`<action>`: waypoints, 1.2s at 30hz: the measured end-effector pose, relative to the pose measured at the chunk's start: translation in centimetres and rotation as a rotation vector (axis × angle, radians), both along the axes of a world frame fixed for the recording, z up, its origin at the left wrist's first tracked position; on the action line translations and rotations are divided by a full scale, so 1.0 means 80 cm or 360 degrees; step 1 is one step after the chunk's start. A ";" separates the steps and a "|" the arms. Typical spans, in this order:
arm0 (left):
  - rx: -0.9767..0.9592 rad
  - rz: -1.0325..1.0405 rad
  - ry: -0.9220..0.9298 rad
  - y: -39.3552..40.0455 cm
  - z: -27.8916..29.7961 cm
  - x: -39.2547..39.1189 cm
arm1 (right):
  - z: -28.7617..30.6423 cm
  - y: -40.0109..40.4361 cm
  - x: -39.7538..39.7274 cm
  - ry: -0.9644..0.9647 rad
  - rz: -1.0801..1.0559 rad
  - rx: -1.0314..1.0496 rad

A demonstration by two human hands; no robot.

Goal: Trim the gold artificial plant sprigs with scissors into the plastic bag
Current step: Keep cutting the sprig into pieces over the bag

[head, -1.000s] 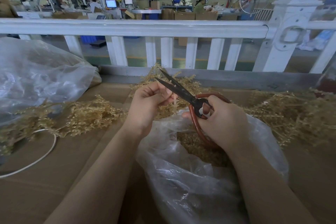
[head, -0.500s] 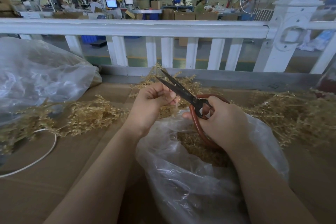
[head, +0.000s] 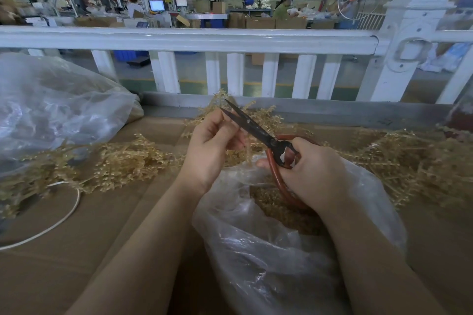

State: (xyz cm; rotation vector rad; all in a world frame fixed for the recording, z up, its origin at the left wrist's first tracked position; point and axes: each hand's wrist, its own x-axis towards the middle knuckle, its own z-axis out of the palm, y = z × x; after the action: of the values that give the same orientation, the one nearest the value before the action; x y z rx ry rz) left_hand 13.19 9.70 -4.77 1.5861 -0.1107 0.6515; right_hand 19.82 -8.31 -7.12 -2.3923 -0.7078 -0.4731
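Note:
My right hand (head: 312, 171) grips the red handles of dark scissors (head: 252, 127), blades slightly apart and pointing up-left. My left hand (head: 212, 147) pinches a gold sprig (head: 247, 152) that hangs beside the blades, above the mouth of a clear plastic bag (head: 271, 248). Cut gold pieces (head: 279, 208) lie inside the bag. More gold sprigs are heaped on the cardboard table at left (head: 122, 163), at right (head: 414, 161) and behind my hands (head: 266, 116).
A large clear plastic bag (head: 56, 107) sits at the left. A white cord (head: 64, 217) curves over the brown table (head: 89, 250). A white railing (head: 194, 39) runs along the far edge, with a workshop and people beyond.
My left hand has shifted slightly with the sprig beside the blades. The scissors stay at nearly the same place, blades a little apart.

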 end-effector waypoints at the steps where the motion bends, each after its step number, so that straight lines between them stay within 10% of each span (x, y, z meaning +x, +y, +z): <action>1: 0.0019 0.0012 0.0009 0.000 0.000 0.000 | 0.000 0.000 0.000 0.0015 0.0013 0.0005; 36: 0.0398 0.0001 -0.0007 -0.010 -0.008 -0.001 | -0.007 0.004 -0.002 0.0090 0.0184 0.0227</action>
State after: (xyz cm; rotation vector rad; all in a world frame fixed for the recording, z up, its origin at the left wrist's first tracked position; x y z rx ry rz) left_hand 13.11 8.89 -5.45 1.8248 -0.2008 0.6610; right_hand 19.67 -7.95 -7.67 -2.2092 -0.7567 -0.3926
